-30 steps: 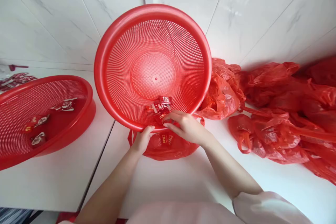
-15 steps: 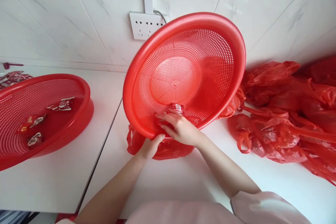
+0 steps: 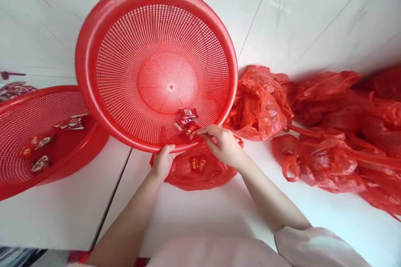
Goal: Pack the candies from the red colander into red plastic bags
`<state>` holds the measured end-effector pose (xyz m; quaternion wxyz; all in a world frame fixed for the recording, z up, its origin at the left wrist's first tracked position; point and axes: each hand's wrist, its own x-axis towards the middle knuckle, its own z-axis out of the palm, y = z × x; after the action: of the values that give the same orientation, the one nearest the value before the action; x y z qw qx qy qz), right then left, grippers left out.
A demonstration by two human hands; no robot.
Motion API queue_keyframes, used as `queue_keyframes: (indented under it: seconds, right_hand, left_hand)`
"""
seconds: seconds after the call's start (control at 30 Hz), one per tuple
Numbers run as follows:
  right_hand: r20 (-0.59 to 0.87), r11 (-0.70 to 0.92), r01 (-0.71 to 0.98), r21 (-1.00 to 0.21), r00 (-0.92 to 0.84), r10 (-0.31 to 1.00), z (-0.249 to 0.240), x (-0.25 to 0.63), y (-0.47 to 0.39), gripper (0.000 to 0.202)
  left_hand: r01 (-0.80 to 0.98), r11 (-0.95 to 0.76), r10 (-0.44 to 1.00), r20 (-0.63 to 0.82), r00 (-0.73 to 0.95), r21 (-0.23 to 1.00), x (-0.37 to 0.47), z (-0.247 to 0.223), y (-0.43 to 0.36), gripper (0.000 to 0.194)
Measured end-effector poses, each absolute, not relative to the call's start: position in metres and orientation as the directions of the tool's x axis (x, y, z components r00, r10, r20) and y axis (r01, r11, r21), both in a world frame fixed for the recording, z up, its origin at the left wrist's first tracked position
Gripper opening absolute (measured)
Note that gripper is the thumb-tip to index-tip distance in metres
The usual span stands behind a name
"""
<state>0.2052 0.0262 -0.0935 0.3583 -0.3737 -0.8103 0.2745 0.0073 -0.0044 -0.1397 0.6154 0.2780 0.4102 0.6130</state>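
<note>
A large red plastic mesh basket (image 3: 169,41) is tilted toward me over the table, its rim gripped at the front by my left hand (image 3: 163,162). Several small red printed wrapped packets (image 3: 188,114) lie in its lower inside wall. Over the near rim reaches my right hand (image 3: 223,144), with its fingertips pinched at the edge of one of those packets. Below the basket sits a red plastic bag (image 3: 216,171) with yellow-printed packets showing in it. Part of the bag is hidden by the rim and my right hand.
On the left stands a second red mesh basket (image 3: 94,137) holding a few packets, overlapped by the tilted one. Red plastic bags (image 3: 328,150), filled and bunched, line the right side. A tiled wall (image 3: 282,21) rises behind the white table (image 3: 200,212).
The tilted basket has moved left and now covers the wall socket. More packets show inside it, and the bag beneath is more exposed. My right hand has shifted slightly right, toward the rim.
</note>
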Motion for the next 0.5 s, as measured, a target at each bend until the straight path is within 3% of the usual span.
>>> queue_keyframes:
  seconds: [0.13,0.27,0.37,0.5]
  right_hand:
    - [0.385,0.621,0.571,-0.537,-0.489,0.783,-0.096,0.203,0.026,0.030]
    - [0.337,0.709,0.577,-0.405,-0.627,0.702,-0.100,0.201,0.026,0.055]
    - [0.245,0.700,0.525,-0.484,-0.687,0.684,-0.101,0.202,0.025,0.053]
    - [0.207,0.537,0.410,-0.737,-0.620,0.757,-0.093,0.203,0.023,0.029]
  left_hand:
    - [-0.563,0.134,0.981,-0.191,-0.042,0.815,0.013,-0.135,-0.005,0.045]
    - [-0.579,0.125,0.986,-0.165,-0.016,0.806,0.012,-0.142,-0.006,0.043]
    - [-0.554,0.129,0.985,-0.172,-0.026,0.822,0.011,-0.146,-0.008,0.042]
    - [-0.492,0.135,0.983,-0.178,-0.042,0.860,0.010,-0.152,-0.009,0.044]
